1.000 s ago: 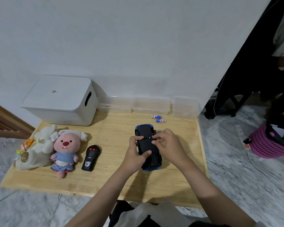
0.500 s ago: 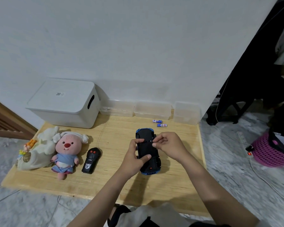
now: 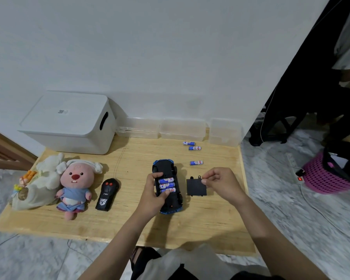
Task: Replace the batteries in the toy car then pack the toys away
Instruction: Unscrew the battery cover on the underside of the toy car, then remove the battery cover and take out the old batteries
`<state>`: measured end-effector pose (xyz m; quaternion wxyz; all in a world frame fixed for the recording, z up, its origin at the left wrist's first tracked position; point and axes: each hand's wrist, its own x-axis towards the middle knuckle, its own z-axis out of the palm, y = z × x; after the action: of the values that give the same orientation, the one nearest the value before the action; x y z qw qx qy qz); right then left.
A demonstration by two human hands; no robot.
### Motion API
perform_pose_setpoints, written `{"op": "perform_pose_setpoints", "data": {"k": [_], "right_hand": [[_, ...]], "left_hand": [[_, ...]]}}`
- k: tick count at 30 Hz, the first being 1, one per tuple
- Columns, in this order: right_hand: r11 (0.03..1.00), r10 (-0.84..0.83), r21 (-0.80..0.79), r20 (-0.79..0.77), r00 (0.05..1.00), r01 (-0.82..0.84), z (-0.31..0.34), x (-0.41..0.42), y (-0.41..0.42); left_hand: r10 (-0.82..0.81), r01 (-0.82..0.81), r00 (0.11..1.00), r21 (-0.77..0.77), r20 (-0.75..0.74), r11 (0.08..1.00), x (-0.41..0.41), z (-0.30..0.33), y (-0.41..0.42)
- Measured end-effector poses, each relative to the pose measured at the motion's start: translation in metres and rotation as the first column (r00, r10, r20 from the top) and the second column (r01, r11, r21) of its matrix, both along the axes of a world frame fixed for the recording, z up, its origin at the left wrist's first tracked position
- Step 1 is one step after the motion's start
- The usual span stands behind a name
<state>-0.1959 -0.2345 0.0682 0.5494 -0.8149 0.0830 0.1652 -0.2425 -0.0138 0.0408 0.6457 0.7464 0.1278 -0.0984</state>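
Note:
A blue toy car (image 3: 164, 168) lies upside down on the wooden table (image 3: 129, 223), its battery bay uncovered with three blue batteries (image 3: 166, 185) inside. My left hand (image 3: 153, 196) grips the car's left side. To the car's right, my right hand (image 3: 220, 183) pinches the top edge of the black battery cover (image 3: 196, 187), which hangs low over the table. Three loose batteries lie beyond: one (image 3: 196, 162) near the car, two (image 3: 192, 145) close to the wall. A black remote control (image 3: 107, 194) and a pink plush toy (image 3: 75, 183) lie at the left.
A white lidded storage box (image 3: 69, 122) stands at the back left. Clear plastic containers (image 3: 182, 130) line the wall. A cream plush (image 3: 36, 186) lies at the table's left edge. A pink basket (image 3: 325, 176) and a power strip (image 3: 298, 175) are on the floor at right.
My right hand has lifted the black cover off the car's underside and carried it to the right. The batteries in the bay now show. The left hand stays on the car.

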Motion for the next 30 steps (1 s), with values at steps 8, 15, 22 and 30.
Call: {"op": "perform_pose_setpoints", "data": {"k": [8,15,22,30], "right_hand": [[0.97,-0.051,-0.243,-0.112,0.992,0.023,-0.048,-0.022,-0.005],[0.937,-0.048,-0.349,-0.076,0.996,0.018,-0.06,-0.026,-0.001],[0.924,-0.038,-0.382,-0.046,0.998,0.017,-0.064,-0.027,-0.001],[0.938,0.029,-0.346,0.152,0.988,0.025,-0.04,-0.027,0.014]], "left_hand": [[-0.046,0.045,0.999,0.064,0.015,0.997,-0.003,-0.012,0.005],[-0.111,0.11,0.994,0.094,0.005,0.989,-0.008,-0.017,0.006],[-0.029,0.029,0.999,-0.041,0.014,0.999,-0.012,-0.013,0.008],[-0.014,0.016,1.0,-0.119,0.016,0.993,-0.013,-0.003,0.008]]}}
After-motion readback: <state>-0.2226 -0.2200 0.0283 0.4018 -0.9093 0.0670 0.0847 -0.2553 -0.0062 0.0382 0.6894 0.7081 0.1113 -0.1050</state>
